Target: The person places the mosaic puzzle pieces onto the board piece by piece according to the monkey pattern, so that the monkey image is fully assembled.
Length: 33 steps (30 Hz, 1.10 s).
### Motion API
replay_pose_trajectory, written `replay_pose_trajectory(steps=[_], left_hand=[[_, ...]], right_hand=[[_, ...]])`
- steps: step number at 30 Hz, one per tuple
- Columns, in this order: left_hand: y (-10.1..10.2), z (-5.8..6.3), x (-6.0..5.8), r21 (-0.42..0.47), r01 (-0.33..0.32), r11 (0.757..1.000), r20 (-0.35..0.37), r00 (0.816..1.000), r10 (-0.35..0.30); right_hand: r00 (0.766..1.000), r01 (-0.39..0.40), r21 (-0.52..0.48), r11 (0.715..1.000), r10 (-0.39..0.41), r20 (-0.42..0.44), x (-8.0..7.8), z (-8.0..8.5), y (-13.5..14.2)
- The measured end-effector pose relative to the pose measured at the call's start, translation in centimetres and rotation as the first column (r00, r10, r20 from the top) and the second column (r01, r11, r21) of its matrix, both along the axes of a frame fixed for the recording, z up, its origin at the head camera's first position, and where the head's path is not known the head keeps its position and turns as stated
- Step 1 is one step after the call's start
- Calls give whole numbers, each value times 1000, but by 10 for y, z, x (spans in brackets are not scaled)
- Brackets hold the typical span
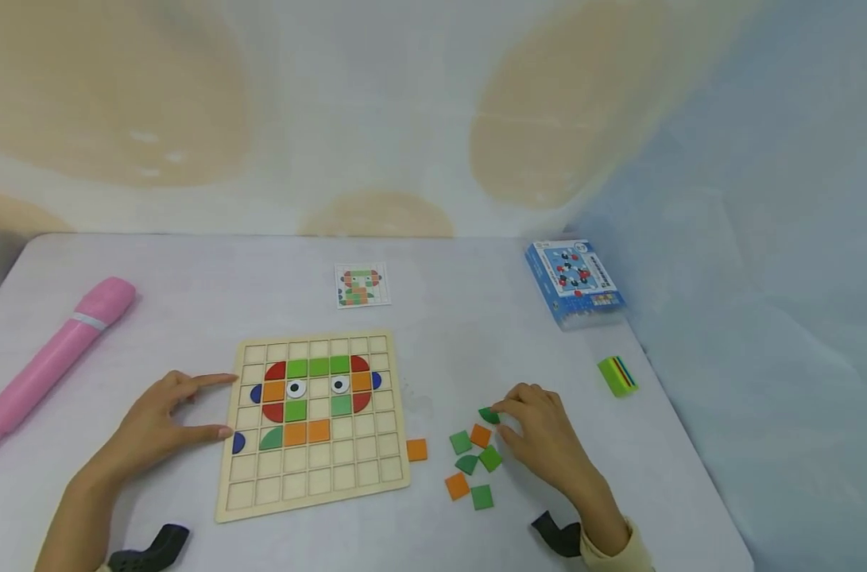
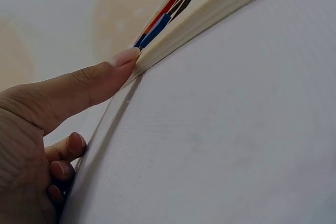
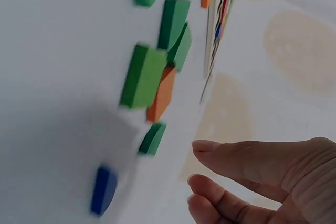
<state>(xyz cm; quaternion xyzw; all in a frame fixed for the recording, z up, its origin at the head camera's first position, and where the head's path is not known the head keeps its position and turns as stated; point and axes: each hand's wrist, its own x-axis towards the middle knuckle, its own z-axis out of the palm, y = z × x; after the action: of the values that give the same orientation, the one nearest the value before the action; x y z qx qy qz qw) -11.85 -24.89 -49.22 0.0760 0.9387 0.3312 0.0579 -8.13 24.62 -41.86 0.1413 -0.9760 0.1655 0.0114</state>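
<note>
A wooden grid board lies on the table, bearing red, green, orange and blue pieces and two eye discs, arranged like a face. My left hand is at its left side, index finger and thumb stretched out against the edge. The left wrist view shows that thumb at the board's rim. My right hand hovers over loose pieces, fingertips overlapping a green curved piece in the head view. In the right wrist view, this green piece lies apart from the fingers, near a blue curved piece.
Several loose green and orange pieces, including an orange square, lie right of the board. A pattern card lies behind it. Farther right are a blue box and a striped green block. A pink tube-shaped object lies left.
</note>
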Motion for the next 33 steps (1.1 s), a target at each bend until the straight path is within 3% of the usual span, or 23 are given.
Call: replay_pose_trajectory(steps=[11,17,24,33], left_hand=[[-6,0,1,23,-3,1000,-53,999,4],[-3,-3,-3,22,-5,1000,-25,1000,5],[-1,-4,-2,23,-5,1000,-20,1000,5],[1,-2,1,26,-15,1000,-14,1000,16]], right_hand=[[997,53,88,995,-58,57,16,-3,28],[996,78,107,991,-81,26,20,-12,31],[997,75,118,990,-72,-31,20,-17,29],[1000,14,163,987,-12,-11,22,-17,27]])
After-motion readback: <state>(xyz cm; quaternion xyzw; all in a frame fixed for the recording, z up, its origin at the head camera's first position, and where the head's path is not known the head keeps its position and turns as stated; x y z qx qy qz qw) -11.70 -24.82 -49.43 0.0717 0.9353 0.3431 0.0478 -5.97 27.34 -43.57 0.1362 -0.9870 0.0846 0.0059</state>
